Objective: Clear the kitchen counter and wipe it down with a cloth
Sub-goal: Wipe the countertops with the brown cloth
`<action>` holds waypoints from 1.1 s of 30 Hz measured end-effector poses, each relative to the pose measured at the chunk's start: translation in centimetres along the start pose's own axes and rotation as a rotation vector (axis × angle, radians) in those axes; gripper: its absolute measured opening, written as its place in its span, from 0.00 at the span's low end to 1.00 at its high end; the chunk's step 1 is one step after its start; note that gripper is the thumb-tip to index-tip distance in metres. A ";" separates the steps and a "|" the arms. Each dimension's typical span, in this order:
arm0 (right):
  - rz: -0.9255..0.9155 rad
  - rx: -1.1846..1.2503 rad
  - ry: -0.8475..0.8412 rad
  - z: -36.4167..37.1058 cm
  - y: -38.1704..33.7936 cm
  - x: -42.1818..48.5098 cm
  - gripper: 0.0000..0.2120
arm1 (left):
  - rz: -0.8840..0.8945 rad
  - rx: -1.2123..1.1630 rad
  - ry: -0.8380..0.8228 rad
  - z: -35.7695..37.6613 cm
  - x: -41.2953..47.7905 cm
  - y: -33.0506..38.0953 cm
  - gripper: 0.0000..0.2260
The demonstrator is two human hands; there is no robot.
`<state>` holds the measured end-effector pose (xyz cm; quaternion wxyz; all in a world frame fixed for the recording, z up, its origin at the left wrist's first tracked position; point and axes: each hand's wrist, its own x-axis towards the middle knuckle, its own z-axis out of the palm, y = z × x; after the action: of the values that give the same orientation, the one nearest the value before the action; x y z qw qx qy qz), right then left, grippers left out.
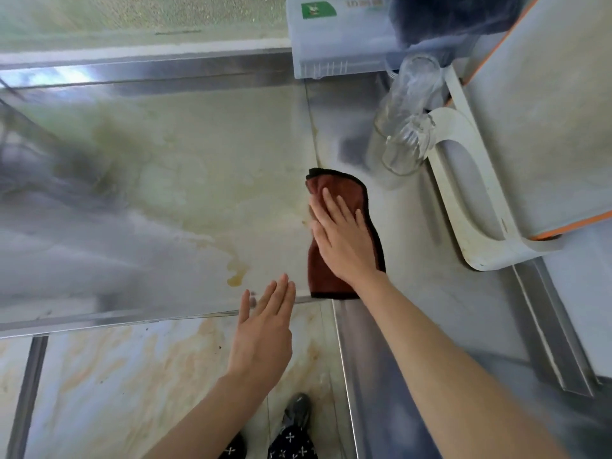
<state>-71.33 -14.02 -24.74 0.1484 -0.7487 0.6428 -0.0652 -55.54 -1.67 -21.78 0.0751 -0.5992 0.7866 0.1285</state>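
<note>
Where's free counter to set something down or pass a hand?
Free: the wide counter left of the cloth, back to the steel ledge; yellow spill near its front edge. Crowded: right of the cloth: glasses, white rack, plastic box.

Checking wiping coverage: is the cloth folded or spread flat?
Folded: the cloth is a narrow strip with layered edges at its far end, pressed under the flat right hand.

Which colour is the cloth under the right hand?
Reddish brown cloth with a dark edge, seen in the head view.
</note>
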 end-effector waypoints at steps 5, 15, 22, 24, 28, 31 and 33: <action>0.347 -0.068 0.093 -0.6 4.2 -3.1 0.28 | -0.050 -0.121 0.106 -0.7 -0.8 -2.1 0.26; 0.036 0.100 0.023 3.2 -10.4 -4.1 0.26 | -0.335 -0.216 0.012 -1.0 -0.9 -8.1 0.25; 0.155 -0.113 0.061 4.1 -8.2 -4.4 0.28 | -0.216 -0.191 -0.042 -0.4 -1.7 -11.3 0.29; 0.310 -0.089 0.084 4.2 -9.2 -4.4 0.29 | -0.183 -0.214 -0.041 -0.3 -1.8 -11.9 0.30; 0.469 -0.021 0.127 5.3 -14.1 -4.3 0.28 | -0.105 -0.238 0.038 0.4 -1.7 -14.5 0.25; 0.375 -0.038 0.080 6.2 -18.4 -4.0 0.28 | -0.193 -0.191 0.105 0.3 -0.7 -17.8 0.24; 0.311 -0.065 0.033 6.4 -19.4 -3.8 0.29 | -0.166 -0.173 0.098 0.0 0.3 -19.9 0.25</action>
<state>-51.79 -6.91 -24.50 0.1220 -0.6433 0.7551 -0.0330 -36.51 -6.84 -24.07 -0.0049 -0.6722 0.7229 0.1598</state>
